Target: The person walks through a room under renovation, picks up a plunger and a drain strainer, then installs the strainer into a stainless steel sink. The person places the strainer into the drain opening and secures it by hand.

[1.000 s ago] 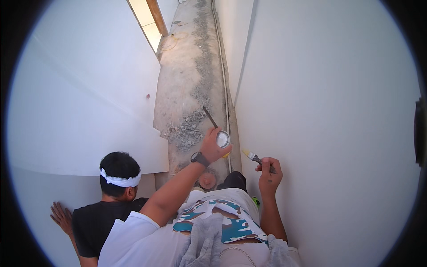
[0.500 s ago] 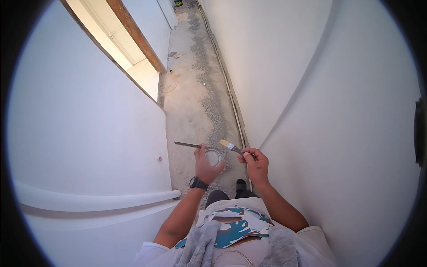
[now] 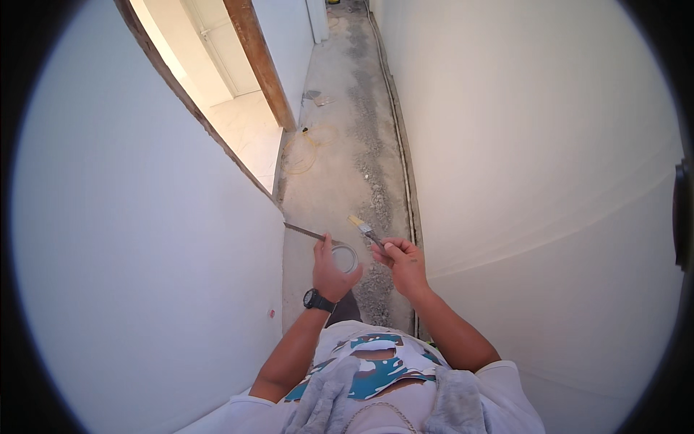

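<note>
My left hand (image 3: 334, 276), with a dark watch (image 3: 315, 299) on its wrist, is wrapped round a small round open can (image 3: 345, 258). A thin dark strip (image 3: 303, 231), like a saw blade, sticks out to the left from the same hand. What the can holds is hard to make out. My right hand (image 3: 405, 264) grips the dark handle of a paintbrush (image 3: 363, 226). Its pale bristles point up and to the left, apart from the can and just beyond its rim.
White walls (image 3: 535, 181) flank a narrow passage with a rough, dusty floor (image 3: 329, 188) and a line of rubble (image 3: 376, 199). At the left is an opening with a brown wooden post (image 3: 260, 61). A thin yellow cord (image 3: 302, 160) lies coiled near it. Along the right wall's foot runs a thin pipe (image 3: 406, 155).
I have moved forward along the passage; the doorway and cord look nearer, and the white ledge at lower left has left view. The brush has shifted slightly left and up. Both holds are unchanged.
</note>
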A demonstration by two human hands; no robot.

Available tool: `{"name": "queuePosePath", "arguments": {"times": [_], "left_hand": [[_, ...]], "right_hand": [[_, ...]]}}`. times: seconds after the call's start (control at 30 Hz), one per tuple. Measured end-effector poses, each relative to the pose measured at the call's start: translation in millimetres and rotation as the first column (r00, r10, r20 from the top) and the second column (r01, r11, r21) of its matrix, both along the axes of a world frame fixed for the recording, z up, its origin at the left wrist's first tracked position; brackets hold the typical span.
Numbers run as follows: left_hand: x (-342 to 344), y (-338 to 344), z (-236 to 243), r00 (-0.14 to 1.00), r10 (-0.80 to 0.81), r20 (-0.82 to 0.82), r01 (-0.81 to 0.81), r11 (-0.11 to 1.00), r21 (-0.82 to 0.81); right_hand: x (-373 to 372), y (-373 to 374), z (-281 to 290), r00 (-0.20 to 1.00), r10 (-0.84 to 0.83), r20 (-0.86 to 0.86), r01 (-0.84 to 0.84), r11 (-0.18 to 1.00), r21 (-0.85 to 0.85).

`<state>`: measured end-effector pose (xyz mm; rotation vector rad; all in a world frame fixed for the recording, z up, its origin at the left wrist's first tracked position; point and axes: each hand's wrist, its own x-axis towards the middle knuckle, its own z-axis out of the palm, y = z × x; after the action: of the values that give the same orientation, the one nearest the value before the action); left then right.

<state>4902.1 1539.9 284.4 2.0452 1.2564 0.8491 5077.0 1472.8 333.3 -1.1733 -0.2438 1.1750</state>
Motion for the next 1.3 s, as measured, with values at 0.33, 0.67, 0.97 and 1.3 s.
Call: {"name": "queuePosePath", "arguments": {"times": [0.33,0.67,0.97,1.3], "left_hand": [[31,277,23,0.980,-0.164,-0.117,0.165,0.986,-0.001],[181,545,7,0.983,-0.145,-0.109,0.125,0.977,-0.170],[273,772,-3,0.990,-0.069,-0.124,0.060,0.995,-0.076],[381,1070,-31,0.974,-0.181,-0.135,0.163,0.978,-0.131]], "right_hand": [[69,276,20,0.927,0.364,0.088,-0.350,0.926,-0.143],[190,592,-32,0.754,0.448,0.481,-0.376,0.894,-0.243],[261,818,-24,0.564,0.761,0.320,-0.582,0.642,-0.499],[396,1103,-59,0.903,0.364,0.229,-0.302,0.916,-0.263]]}}
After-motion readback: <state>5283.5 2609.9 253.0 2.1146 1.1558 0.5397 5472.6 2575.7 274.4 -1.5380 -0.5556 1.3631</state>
